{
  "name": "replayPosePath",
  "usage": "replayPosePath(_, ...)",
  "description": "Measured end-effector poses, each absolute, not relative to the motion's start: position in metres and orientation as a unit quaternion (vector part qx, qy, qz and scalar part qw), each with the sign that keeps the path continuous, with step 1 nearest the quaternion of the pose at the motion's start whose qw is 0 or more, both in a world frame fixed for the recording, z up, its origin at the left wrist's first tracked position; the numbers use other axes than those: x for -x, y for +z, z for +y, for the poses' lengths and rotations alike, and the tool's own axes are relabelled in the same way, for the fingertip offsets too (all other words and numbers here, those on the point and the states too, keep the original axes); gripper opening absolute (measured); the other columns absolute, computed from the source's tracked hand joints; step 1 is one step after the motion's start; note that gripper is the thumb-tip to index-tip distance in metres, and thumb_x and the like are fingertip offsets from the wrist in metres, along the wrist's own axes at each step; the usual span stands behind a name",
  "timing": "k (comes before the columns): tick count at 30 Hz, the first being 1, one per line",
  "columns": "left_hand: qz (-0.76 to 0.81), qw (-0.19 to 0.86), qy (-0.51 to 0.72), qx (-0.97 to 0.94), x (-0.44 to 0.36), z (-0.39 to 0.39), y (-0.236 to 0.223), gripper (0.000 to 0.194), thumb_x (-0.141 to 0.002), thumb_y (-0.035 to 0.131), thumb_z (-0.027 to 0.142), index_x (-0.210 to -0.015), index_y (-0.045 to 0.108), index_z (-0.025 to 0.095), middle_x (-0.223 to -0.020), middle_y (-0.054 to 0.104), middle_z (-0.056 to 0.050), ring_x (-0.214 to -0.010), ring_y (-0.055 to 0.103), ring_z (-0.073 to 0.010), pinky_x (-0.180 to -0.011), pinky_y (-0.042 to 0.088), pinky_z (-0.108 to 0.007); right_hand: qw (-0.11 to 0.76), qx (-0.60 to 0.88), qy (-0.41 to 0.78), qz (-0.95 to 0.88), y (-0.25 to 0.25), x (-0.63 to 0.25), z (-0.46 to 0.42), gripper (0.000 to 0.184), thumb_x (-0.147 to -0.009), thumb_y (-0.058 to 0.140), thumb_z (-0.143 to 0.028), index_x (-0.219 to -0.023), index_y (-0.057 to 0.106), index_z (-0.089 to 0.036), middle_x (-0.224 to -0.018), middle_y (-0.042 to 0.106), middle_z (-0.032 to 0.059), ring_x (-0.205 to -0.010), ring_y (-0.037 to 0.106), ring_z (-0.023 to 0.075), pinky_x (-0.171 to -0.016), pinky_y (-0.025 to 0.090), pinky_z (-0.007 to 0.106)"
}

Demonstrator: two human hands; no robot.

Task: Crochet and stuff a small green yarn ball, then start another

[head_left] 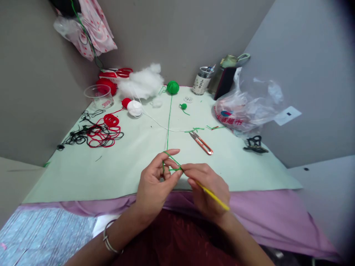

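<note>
Near the table's front edge my left hand (pixel 155 177) has green yarn (pixel 169 125) looped over its raised index finger and pinched between thumb and fingers. That strand runs back across the table to a green yarn ball (pixel 173 88). My right hand (pixel 208 188) grips a crochet hook with a yellow handle (pixel 213 195), its tip meeting the yarn at my left fingertips. The hook's head is too small to make out. Beyond my right hand lie orange-handled thread snips (pixel 202 143) and some short green yarn scraps (pixel 195 129).
Tangled red and black yarn (pixel 104 131) lies at left, below a clear plastic cup (pixel 100 96). White stuffing (pixel 145 82) and a white yarn ball (pixel 135 108) sit behind. At right are a plastic bag (pixel 241 111), a black hair claw (pixel 255 144) and a pen tin (pixel 203 80).
</note>
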State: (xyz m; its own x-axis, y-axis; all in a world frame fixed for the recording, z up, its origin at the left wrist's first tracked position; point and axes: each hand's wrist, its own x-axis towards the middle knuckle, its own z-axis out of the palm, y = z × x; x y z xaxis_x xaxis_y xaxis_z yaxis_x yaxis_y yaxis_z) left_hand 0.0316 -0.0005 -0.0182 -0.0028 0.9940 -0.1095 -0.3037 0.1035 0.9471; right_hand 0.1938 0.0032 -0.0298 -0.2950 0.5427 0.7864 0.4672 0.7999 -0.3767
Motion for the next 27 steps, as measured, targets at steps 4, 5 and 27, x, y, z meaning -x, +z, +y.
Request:
replayPosePath(4, 0.366, 0.719, 0.51, -0.298, -0.031, 0.003, -0.021, 0.056, -0.079, 0.088, 0.027, -0.131, 0.069, 0.019, -0.075, 0.059, 0.006, -0.047, 0.032, -0.0006, -0.045, 0.028, -0.016, 0.484, 0.334, -0.069, -0.806, -0.04, -0.191, 0.002, 0.035, -0.097, 0.063, -0.007, -0.127, 0.072, -0.023, -0.111, 0.078, 0.0113, -0.102, 0.075, 0.0228, -0.079, 0.065, 0.035)
replayPosePath(5, 0.348, 0.747, 0.495, -0.275, -0.029, 0.004, -0.021, 0.056, -0.08, 0.088, 0.027, -0.132, 0.069, 0.017, -0.071, 0.056, 0.007, -0.045, 0.027, 0.0004, -0.044, 0.024, -0.016, 0.495, 0.34, -0.052, -0.798, -0.042, -0.191, 0.001, 0.036, -0.097, 0.063, -0.008, -0.127, 0.072, -0.025, -0.112, 0.077, 0.0105, -0.103, 0.075, 0.0229, -0.08, 0.065, 0.036)
replayPosePath(27, 0.317, 0.772, 0.505, -0.218, -0.027, 0.01, -0.018, 0.033, -0.078, 0.09, 0.022, -0.11, 0.083, 0.018, -0.067, 0.053, 0.007, -0.045, 0.026, 0.0028, -0.043, 0.024, -0.012, 0.63, 0.372, 0.223, -0.644, -0.033, -0.189, 0.003, 0.025, -0.101, 0.059, -0.01, -0.108, 0.077, -0.025, -0.089, 0.074, 0.0035, -0.079, 0.069, 0.0171, -0.07, 0.059, 0.032)
